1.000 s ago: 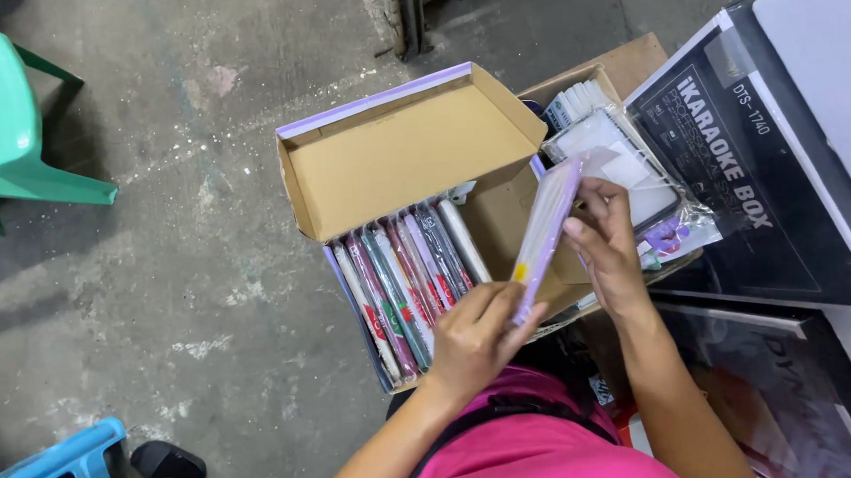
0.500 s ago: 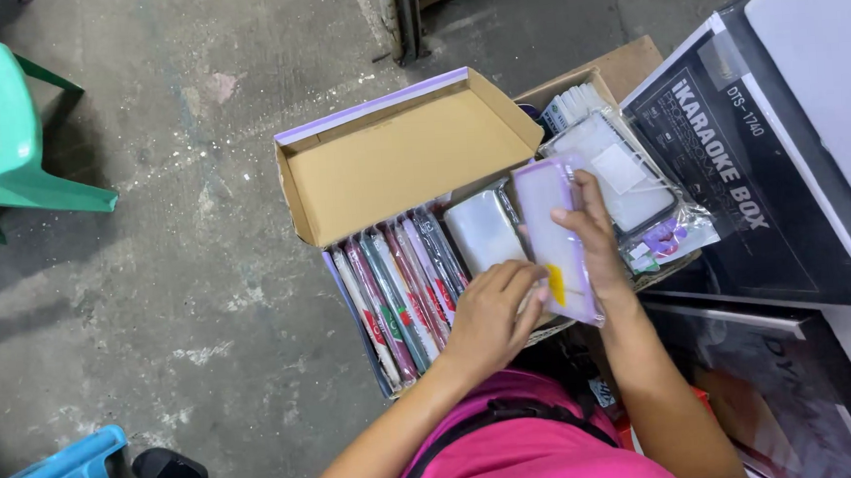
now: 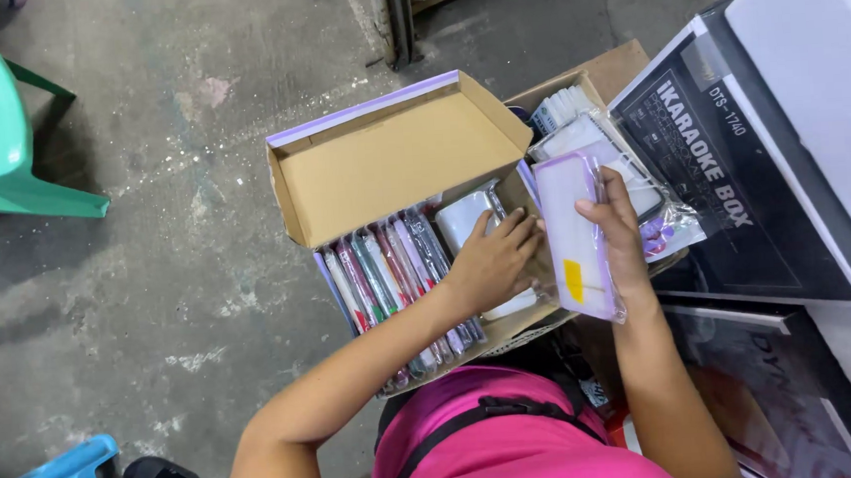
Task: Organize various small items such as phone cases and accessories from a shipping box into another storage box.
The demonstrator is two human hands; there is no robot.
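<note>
The left hand (image 3: 491, 264) has let go of the purple packet (image 3: 575, 235) and reached into the open box (image 3: 381, 163) at centre frame, leaving the right hand (image 3: 620, 242) holding the packet, now turned face-up.

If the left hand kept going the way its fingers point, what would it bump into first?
Probably the clear plastic-wrapped packet lying inside the open cardboard box, just beyond the left hand; depth is hard to judge from above.
</note>
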